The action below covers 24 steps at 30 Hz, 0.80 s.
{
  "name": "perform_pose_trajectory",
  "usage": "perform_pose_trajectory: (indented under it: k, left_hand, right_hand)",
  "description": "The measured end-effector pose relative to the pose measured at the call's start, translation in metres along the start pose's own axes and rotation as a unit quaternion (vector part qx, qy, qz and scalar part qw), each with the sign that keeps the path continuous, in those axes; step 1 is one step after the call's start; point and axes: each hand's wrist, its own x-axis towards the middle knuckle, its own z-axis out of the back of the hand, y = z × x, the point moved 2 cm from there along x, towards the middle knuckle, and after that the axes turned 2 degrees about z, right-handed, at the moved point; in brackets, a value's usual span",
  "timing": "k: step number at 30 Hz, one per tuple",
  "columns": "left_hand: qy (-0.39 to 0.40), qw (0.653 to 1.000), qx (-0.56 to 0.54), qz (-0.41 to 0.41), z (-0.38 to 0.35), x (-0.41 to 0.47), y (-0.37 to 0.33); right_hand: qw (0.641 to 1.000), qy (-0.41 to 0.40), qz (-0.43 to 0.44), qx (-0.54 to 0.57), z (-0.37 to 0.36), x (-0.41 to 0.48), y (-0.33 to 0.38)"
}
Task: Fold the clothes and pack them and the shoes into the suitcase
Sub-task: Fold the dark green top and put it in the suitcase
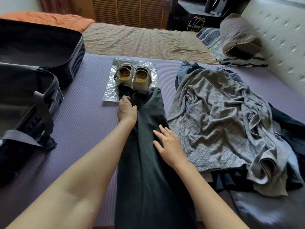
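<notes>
In the middle of the purple mat (82, 123) the dark trousers (148, 154) lie stretched out long. The left hand (127, 111) is up at their far end, fingers curled into a bunch of fabric. The right hand (168, 142) lies flat halfway down, fingers spread wide and pressing the cloth. Watch that far end: it is draped onto the near edge of the shoes (132, 76), which sit side by side on a crinkly plastic sheet (109, 91). A sharp tug from the left hand could drag a shoe or the sheet along, or ruck the leg into creases. The right hand is close to the grey checked garment (214, 123) topping the unfolded pile, so a sweep that way could snag it. As for the suitcase (33, 80), it lies open at the left edge with loose straps across the near half. Its interior is dark, and I see no clothes or shoes in it.
</notes>
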Motion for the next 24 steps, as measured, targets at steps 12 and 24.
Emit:
perform_pose_trajectory:
  k: [12,24]
  left_hand:
    - [0.089,0.986,-0.142,0.019,0.109,-0.2,0.086]
    - [0.14,0.989,-0.027,0.044,0.099,-0.291,0.112]
  right_hand:
    - [0.944,-0.237,-0.124,0.193,0.008,-0.162,-0.017]
    - [0.941,-0.133,-0.22,0.221,-0.009,-0.205,-0.019]
